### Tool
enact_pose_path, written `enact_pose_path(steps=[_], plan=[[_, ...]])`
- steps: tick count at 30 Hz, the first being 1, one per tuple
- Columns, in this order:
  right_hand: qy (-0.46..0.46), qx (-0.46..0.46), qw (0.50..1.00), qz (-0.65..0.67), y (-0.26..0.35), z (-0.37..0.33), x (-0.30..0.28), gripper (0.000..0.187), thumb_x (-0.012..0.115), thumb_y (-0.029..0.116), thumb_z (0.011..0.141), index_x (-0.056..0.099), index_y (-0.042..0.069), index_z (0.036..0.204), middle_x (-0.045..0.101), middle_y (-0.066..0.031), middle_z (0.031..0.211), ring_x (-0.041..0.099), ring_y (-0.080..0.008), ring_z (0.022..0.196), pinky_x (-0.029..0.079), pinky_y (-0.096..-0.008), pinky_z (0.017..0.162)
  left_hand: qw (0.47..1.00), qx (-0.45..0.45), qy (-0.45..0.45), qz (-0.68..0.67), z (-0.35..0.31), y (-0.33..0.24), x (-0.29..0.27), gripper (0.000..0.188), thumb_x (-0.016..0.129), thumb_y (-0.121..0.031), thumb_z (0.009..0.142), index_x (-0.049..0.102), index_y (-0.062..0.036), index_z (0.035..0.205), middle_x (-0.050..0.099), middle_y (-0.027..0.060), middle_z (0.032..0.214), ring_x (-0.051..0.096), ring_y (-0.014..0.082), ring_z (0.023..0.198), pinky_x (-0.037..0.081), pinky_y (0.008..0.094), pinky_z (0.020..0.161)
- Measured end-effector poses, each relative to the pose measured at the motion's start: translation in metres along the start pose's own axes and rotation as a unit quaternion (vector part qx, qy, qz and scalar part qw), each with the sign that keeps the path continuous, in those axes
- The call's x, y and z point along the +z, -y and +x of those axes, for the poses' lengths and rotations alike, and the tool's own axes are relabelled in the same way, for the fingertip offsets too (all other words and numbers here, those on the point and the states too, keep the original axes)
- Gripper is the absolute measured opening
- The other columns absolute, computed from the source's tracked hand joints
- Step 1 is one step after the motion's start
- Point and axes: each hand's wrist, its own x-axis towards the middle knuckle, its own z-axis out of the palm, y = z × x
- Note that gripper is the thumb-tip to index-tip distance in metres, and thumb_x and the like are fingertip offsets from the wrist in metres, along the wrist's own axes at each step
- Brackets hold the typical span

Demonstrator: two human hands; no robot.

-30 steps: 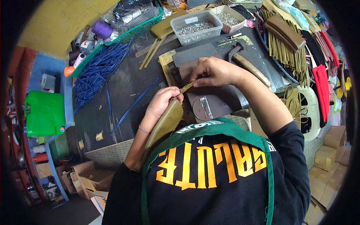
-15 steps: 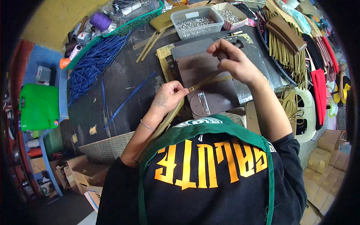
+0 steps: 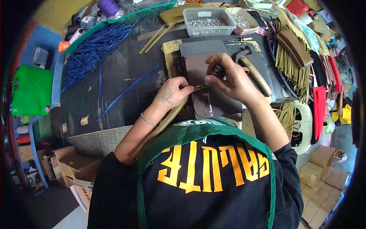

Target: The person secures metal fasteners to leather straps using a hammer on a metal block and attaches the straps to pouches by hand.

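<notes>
My left hand [image 3: 173, 92] pinches the end of an olive strap [image 3: 167, 119], which runs back along my forearm. A small round metal fitting [image 3: 197, 87] sits on the strap just past my left fingertips. My right hand [image 3: 230, 80] is curled, with a small dark tool [image 3: 218, 70] between its thumb and fingers, right beside the fitting. How that tool ends is hidden by the fingers. Under both hands lies a brown work pad [image 3: 198, 63]. A hammer [image 3: 258, 76] with a wooden handle lies just right of my right hand.
Blue strips [image 3: 91, 53] are heaped at left by a green basket [image 3: 139, 13]. A clear tub [image 3: 209, 23] of small metal pieces stands at the back. Olive strips [image 3: 288, 57] are piled at right. A silver pin-like metal piece [image 3: 207, 105] lies near the apron.
My right hand has come down and left, bringing the dark tool close to the fitting. The hammer, hidden before by my arm, now shows. The whole view has shifted slightly.
</notes>
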Motion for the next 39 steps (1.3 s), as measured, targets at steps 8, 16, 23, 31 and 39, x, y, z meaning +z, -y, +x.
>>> enact_pose_path(steps=[8,16,23,31,39], plan=[[-0.003,-0.051,0.999,-0.018,-0.001,-0.002,0.017,0.023,0.060,0.004,0.069,0.045,0.004,0.086,0.054,-0.0119,0.078,0.055,-0.0296,0.074,0.044,-0.0332,0.062,1.000,-0.007,0.000,-0.013,0.004,0.002,0.001,0.029,0.060,-0.026,0.068,0.058,0.0024,0.071,0.056,0.0135,0.060,0.055,0.0180,0.058,0.042,0.0302,0.056],[0.012,-0.116,0.988,-0.104,0.004,0.001,0.019,0.023,0.060,0.007,0.067,0.047,0.003,0.086,0.053,-0.0120,0.078,0.053,-0.0311,0.074,0.044,-0.0360,0.064,0.998,0.040,-0.041,0.007,-0.001,0.002,-0.003,0.026,0.065,-0.018,0.065,0.056,0.0008,0.079,0.055,0.0092,0.070,0.054,0.0165,0.065,0.043,0.0286,0.061],[-0.001,-0.139,0.989,-0.059,0.001,0.001,0.031,0.030,0.062,0.009,0.065,0.054,0.007,0.093,0.052,-0.0110,0.077,0.054,-0.0267,0.070,0.045,-0.0340,0.061,0.974,0.190,0.003,-0.126,-0.009,-0.010,0.005,0.028,0.066,-0.004,0.063,0.050,-0.0025,0.086,0.052,0.0023,0.074,0.052,0.0093,0.072,0.043,0.0221,0.065],[-0.040,-0.122,0.990,-0.066,-0.003,0.001,0.002,0.041,0.065,0.014,0.067,0.051,0.008,0.106,0.051,-0.0103,0.083,0.052,-0.0235,0.069,0.044,-0.0308,0.063,0.962,0.249,-0.020,-0.110,0.001,-0.002,0.007,0.017,0.062,0.000,0.069,0.047,0.0002,0.076,0.055,0.0025,0.075,0.052,0.0070,0.071,0.044,0.0211,0.063],[-0.095,0.235,0.858,-0.447,-0.132,-0.074,-0.037,0.054,0.058,0.019,0.073,0.035,0.022,0.122,0.042,-0.0126,0.106,0.041,-0.0322,0.097,0.040,-0.0443,0.077,0.970,0.187,-0.015,-0.156,-0.003,-0.012,0.010,0.015,0.061,-0.002,0.072,0.046,0.0009,0.074,0.057,0.0075,0.077,0.052,0.0066,0.069,0.045,0.0190,0.059]])
